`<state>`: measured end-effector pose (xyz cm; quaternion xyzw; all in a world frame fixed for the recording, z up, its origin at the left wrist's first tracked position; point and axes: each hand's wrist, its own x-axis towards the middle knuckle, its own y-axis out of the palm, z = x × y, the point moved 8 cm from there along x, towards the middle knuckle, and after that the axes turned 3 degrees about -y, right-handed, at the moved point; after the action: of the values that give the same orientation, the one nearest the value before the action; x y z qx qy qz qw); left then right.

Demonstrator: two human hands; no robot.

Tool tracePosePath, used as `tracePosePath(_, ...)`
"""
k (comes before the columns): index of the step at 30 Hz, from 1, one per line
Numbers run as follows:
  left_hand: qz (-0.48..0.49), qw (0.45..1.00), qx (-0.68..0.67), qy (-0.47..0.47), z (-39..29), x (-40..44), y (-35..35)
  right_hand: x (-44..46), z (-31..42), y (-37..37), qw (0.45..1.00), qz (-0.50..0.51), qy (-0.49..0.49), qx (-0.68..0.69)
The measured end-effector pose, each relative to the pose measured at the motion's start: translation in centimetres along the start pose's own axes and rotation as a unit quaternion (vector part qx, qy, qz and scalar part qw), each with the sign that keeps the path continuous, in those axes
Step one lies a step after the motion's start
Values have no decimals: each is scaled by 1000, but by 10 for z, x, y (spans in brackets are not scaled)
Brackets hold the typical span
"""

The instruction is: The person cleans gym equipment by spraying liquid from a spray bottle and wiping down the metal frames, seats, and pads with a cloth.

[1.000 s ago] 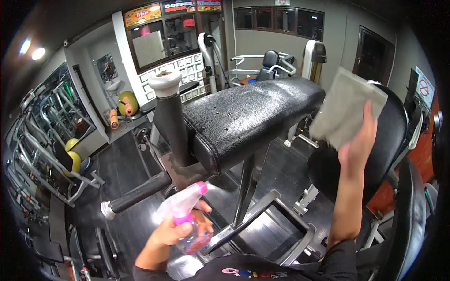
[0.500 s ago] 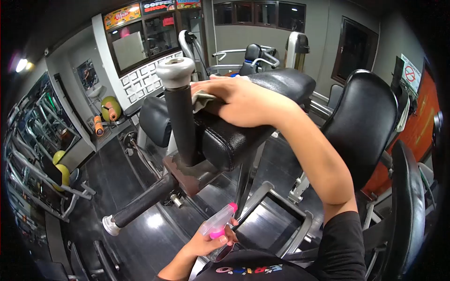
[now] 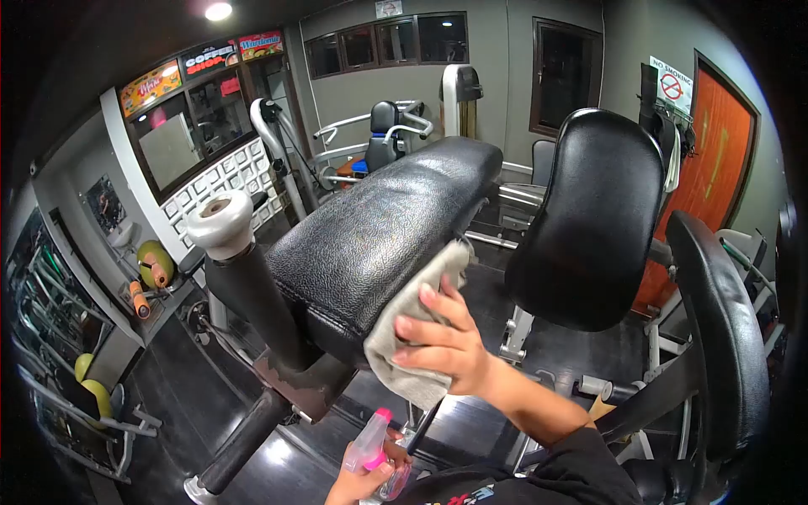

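Note:
My right hand (image 3: 450, 345) has its fingers closed over a folded light-grey cloth (image 3: 396, 341). The cloth lies at the near side edge of a black padded bench (image 3: 362, 227); whether it presses on the padding I cannot tell. Low in the view, my left hand (image 3: 366, 482) grips a clear spray bottle (image 3: 369, 442) with a pink nozzle and collar. At the bench's left end stands a dark padded post (image 3: 268, 303) with a pale metal cap (image 3: 220, 223).
A black backrest (image 3: 593, 219) rises to the right of the bench, with another upright pad (image 3: 724, 320) beyond it. Below left, a foam-covered bar (image 3: 244, 442) sticks out over the dark floor (image 3: 172, 404). An orange door (image 3: 715, 177) is at the far right.
My right hand has moved with the cloth from the bench's top near the post down to its near side edge. The view has shifted; my left hand still holds the spray bottle.

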<state>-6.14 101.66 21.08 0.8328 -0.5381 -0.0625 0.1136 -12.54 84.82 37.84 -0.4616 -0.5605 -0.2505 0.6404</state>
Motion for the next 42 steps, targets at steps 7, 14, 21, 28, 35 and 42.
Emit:
tracePosePath(7, 65, 996, 19, 51, -11, 13, 7, -11, -10, -15, 995, 89, 5, -45)
tracePosePath(14, 75, 995, -41, 53, 2, 3, -1, -111, -57, -4, 531, -329, 632, 459)
tracePosePath(21, 49, 996, -68, 33, 16, -15, -16, 80, -49, -90, 848, -279, 315, 322)
tracePosePath(28, 59, 995, -67, 37, 20, -14, -10, 150, -40, 58, 958, 274, 79, 3)
tracePosePath(35, 35, 996, -77, 40, 24, -10, -17, 114, 14, 23, 973, 204, 24, -103)
tracePosePath(42, 44, 999, -20, 21, 25, 10, -19, 94, 45, 31, 953, 86, -79, -281)
